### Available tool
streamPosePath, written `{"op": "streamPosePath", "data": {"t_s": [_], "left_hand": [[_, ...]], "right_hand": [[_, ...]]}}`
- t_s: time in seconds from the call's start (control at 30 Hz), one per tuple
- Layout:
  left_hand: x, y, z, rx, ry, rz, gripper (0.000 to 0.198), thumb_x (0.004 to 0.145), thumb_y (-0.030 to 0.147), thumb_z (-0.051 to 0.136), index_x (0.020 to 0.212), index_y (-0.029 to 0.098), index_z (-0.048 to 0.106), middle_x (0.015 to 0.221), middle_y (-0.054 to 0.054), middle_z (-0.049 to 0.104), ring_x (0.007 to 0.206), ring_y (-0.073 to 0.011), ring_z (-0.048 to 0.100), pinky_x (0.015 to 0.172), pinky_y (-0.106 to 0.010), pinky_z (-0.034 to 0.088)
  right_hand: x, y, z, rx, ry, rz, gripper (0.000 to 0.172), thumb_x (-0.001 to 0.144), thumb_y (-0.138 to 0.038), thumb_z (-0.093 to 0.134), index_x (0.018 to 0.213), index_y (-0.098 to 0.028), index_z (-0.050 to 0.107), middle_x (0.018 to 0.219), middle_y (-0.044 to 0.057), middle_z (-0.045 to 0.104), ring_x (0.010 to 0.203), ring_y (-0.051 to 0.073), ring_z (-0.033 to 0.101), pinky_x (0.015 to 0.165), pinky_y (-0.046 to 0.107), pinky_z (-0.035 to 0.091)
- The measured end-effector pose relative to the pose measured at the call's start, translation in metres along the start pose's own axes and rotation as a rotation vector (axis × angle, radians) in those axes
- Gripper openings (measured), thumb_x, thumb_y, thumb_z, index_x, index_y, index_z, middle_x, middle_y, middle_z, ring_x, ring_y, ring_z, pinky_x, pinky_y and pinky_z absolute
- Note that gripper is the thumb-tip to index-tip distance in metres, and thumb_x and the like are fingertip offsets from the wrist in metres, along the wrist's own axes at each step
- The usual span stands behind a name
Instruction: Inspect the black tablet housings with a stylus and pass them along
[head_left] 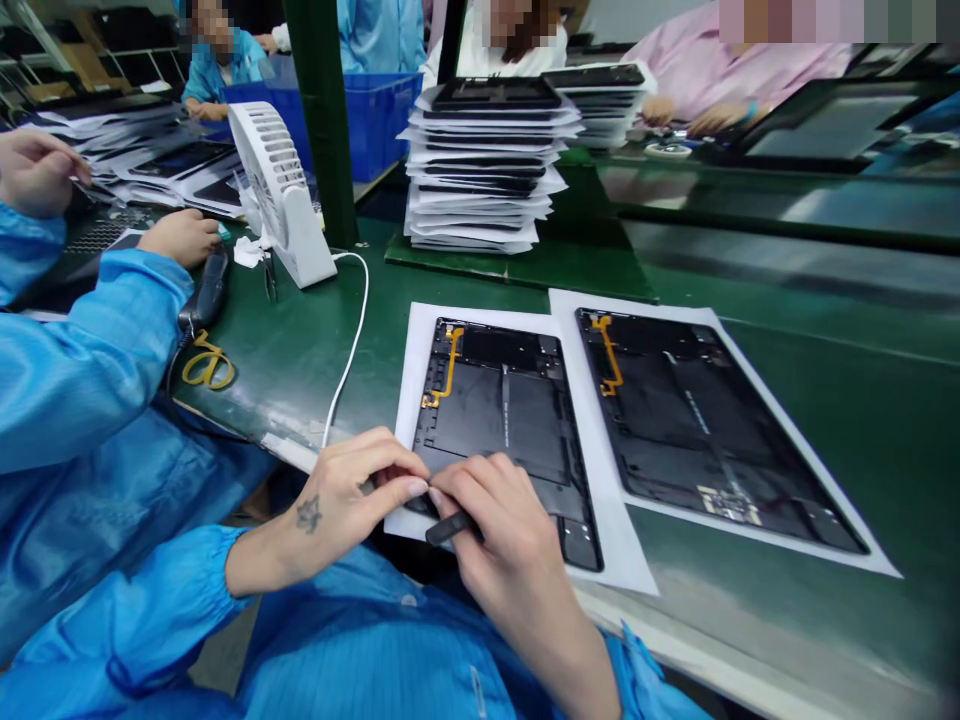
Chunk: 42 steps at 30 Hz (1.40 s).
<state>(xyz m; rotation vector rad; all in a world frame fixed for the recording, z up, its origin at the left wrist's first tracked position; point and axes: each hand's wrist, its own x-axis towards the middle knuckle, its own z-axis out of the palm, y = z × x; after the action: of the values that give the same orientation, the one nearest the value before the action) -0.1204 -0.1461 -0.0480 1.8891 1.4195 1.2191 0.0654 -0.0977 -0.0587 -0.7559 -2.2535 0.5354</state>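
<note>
My left hand (364, 490) is closed in a pinch at the near left corner of a tablet back housing (480, 420). Its thumb and forefinger meet the fingertips of my right hand (499, 515); whatever is pinched there is too small to make out. A dark, flat-ended tool (448, 527) sticks out from under my right fingers, which are curled round it. Both hands hide the near left part of the housing. An orange flex cable (452, 365) runs along its upper left side. Under the housing lies a white sheet (626, 550).
To the right lies a second tablet housing (705, 420) on white paper. Behind stand a tall stack of housings and paper (480, 180) and a white fan (281, 200) with a white cable (352, 350). At left, a co-worker's hands (180, 238) are near a black-handled tool (208, 290).
</note>
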Motion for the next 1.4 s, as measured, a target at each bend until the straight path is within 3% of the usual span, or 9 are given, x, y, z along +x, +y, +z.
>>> {"op": "streamPosePath", "data": {"t_s": [0.13,0.23,0.33,0.47,0.63,0.8,0.93,1.17,1.4], "left_hand": [[0.0,0.001,-0.002,0.055,-0.032,0.009,0.009,0.099,0.018,0.061,0.092,0.018,0.068,0.086,0.0,0.067,0.076,-0.0107,0.064,0.069,-0.021,0.048],[-0.001,-0.002,-0.004,0.157,-0.045,0.053,0.01,0.101,0.017,0.057,0.094,0.017,0.065,0.087,-0.001,0.066,0.078,-0.0115,0.062,0.069,-0.022,0.048],[-0.002,-0.006,-0.007,0.271,-0.075,0.151,0.009,0.102,0.015,0.054,0.098,0.016,0.062,0.088,-0.003,0.064,0.08,-0.0134,0.06,0.072,-0.024,0.048],[-0.004,-0.008,-0.009,0.415,-0.117,0.266,0.008,0.102,0.012,0.052,0.101,0.014,0.06,0.089,-0.005,0.064,0.082,-0.0162,0.059,0.075,-0.028,0.049],[-0.005,-0.008,-0.012,0.478,-0.162,0.31,0.007,0.101,0.01,0.053,0.102,0.013,0.059,0.089,-0.007,0.064,0.081,-0.0179,0.057,0.074,-0.03,0.048],[-0.002,-0.008,-0.013,0.513,-0.175,0.33,0.008,0.103,0.012,0.05,0.103,0.013,0.058,0.088,-0.006,0.063,0.08,-0.0177,0.056,0.073,-0.03,0.048],[-0.001,-0.008,-0.015,0.603,-0.197,0.388,0.012,0.104,0.012,0.047,0.103,0.014,0.058,0.087,-0.006,0.063,0.079,-0.0181,0.054,0.073,-0.03,0.049],[0.001,-0.006,-0.019,0.734,-0.221,0.482,0.011,0.101,0.011,0.05,0.106,0.011,0.06,0.085,-0.006,0.063,0.076,-0.0184,0.055,0.068,-0.029,0.05],[-0.014,-0.014,-0.023,0.593,-0.06,0.359,0.018,0.101,0.01,0.052,0.115,0.013,0.063,0.099,-0.01,0.069,0.088,-0.0188,0.064,0.079,-0.032,0.055]], "right_hand": [[0.001,-0.002,0.0,-0.018,0.027,-0.018,0.023,0.097,-0.007,0.048,0.084,-0.02,0.061,0.08,0.002,0.064,0.075,0.018,0.049,0.068,0.033,0.038],[-0.002,-0.004,-0.008,0.032,0.109,-0.041,0.017,0.101,-0.015,0.049,0.106,-0.019,0.065,0.094,0.006,0.068,0.087,0.019,0.056,0.076,0.035,0.045],[-0.01,-0.004,-0.022,0.014,0.18,-0.063,0.036,0.107,-0.034,0.037,0.125,-0.019,0.065,0.106,0.012,0.065,0.1,0.024,0.058,0.086,0.041,0.048],[-0.024,0.0,-0.031,0.186,0.135,-0.063,0.049,0.107,-0.047,0.028,0.114,-0.02,0.068,0.081,0.007,0.06,0.075,0.02,0.059,0.066,0.036,0.049],[-0.027,0.005,-0.026,0.091,0.122,-0.207,0.038,0.108,-0.039,0.033,0.126,-0.02,0.061,0.095,0.011,0.068,0.097,0.026,0.068,0.08,0.042,0.053],[-0.012,0.004,-0.021,-0.144,-0.022,-0.27,0.028,0.106,-0.021,0.042,0.126,-0.013,0.06,0.1,0.011,0.073,0.079,0.02,0.061,0.067,0.035,0.045],[-0.006,0.002,-0.017,-0.205,-0.124,-0.248,0.029,0.105,-0.02,0.041,0.118,-0.013,0.066,0.106,0.011,0.072,0.083,0.021,0.056,0.07,0.037,0.044],[-0.007,0.004,-0.012,-0.204,-0.17,-0.249,0.033,0.106,-0.02,0.037,0.119,-0.01,0.065,0.106,0.012,0.071,0.083,0.022,0.05,0.07,0.037,0.043],[-0.009,0.004,-0.011,-0.28,-0.162,-0.293,0.037,0.105,-0.013,0.032,0.12,-0.009,0.065,0.108,0.013,0.07,0.083,0.023,0.05,0.072,0.038,0.043]]}}
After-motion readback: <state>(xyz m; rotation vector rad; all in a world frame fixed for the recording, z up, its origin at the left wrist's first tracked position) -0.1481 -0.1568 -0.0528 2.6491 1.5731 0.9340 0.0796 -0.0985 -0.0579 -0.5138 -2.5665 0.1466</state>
